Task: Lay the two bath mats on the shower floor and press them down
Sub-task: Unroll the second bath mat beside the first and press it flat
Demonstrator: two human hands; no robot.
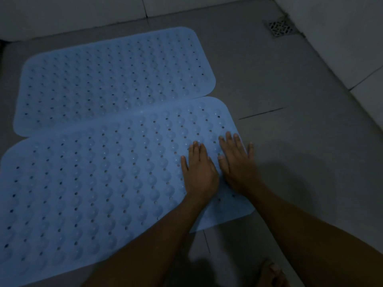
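Two light blue rubber bath mats with rows of holes and bumps lie flat on the grey tiled shower floor. The far mat (112, 81) sits near the back wall. The near mat (93, 183) lies in front of it, and its far edge overlaps the far mat's near edge. My left hand (199, 172) presses palm-down with straight fingers on the near mat's right end. My right hand (236, 162) lies flat beside it, also on that right end, with its little finger at the mat's edge.
A metal floor drain (279, 27) sits in the back right corner. White tiled walls run along the back and the right side. Bare grey floor (290, 131) lies right of the mats. My bare foot (271, 272) shows at the bottom edge.
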